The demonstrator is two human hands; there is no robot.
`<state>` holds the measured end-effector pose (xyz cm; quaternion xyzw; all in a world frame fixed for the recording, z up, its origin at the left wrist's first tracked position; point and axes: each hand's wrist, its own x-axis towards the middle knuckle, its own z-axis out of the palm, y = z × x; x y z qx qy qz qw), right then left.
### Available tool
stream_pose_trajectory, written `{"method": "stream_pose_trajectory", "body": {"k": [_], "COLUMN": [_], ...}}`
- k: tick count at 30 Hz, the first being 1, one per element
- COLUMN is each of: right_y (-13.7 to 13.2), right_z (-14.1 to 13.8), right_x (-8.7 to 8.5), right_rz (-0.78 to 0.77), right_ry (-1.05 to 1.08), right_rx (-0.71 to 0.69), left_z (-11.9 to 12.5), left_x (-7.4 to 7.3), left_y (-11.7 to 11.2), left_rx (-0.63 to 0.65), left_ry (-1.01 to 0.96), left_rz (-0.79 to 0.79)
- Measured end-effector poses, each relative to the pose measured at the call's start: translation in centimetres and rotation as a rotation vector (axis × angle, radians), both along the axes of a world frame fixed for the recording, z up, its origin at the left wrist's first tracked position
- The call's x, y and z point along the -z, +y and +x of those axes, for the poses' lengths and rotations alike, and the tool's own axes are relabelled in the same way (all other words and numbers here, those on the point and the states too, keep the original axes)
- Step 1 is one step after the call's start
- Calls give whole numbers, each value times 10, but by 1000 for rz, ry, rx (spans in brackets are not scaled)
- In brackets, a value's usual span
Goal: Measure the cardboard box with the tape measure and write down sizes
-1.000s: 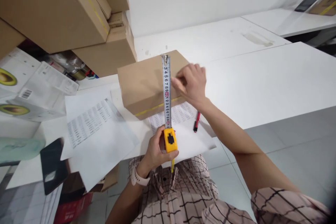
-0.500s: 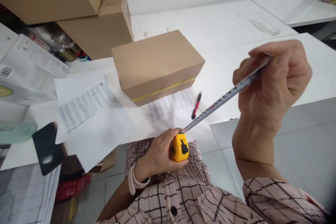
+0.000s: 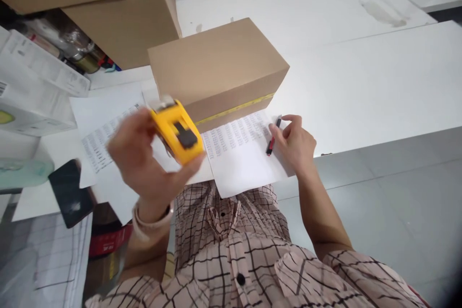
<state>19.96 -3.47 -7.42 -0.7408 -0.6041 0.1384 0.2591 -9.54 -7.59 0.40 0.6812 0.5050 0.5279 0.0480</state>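
Observation:
Wrapped in my left hand [image 3: 140,163] is a yellow tape measure [image 3: 178,132] with a black lock button, raised above the papers. Its blade no longer sticks out. My right hand [image 3: 294,144] rests at the table edge, thumb and forefinger about a red and black pen [image 3: 274,137]. The pen lies on a printed sheet [image 3: 245,168] with columns of figures. Behind the sheet stands a closed brown cardboard box [image 3: 220,67] with a yellow strip along its near side, partly over the sheet.
More printed paper [image 3: 108,130] lies to the left, beside a dark phone [image 3: 71,193] and a pale green bottle [image 3: 25,173]. Bigger cartons [image 3: 126,24] are stacked at the back left. The white table [image 3: 361,72] stretches right, with tiled floor below its front edge.
The blade has gone back into the tape measure. My left hand has lifted it up and left. My right hand has let go of the blade end and come down to the pen.

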Motion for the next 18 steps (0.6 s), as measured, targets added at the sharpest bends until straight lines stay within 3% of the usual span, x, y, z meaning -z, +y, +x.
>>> {"method": "stream_pose_trajectory", "body": {"k": [4,8,10,12,15,18], "right_y": [9,10,6,-4,-26,-44], "right_z": [4,7,13,19,23,11], "right_x": [7,7,3,-3,-14,-18], "right_rz": [-87,-71,-26,19,56,76], "right_ry": [-179,-202,-58,259,751,923], "right_rx": [-129,-199,-182,-154,-178,-222], "left_z": [-9,-3,2,7,19,33], "left_x": [-30,-37,-34,-26,-1,38], "left_y": [57,102,110,100,56,2], "left_rx": [55,18,1,-34,-61,113], "left_ry": [234,450,506,513,404,319], "left_rz": [183,-54,-91,3,199,160]}}
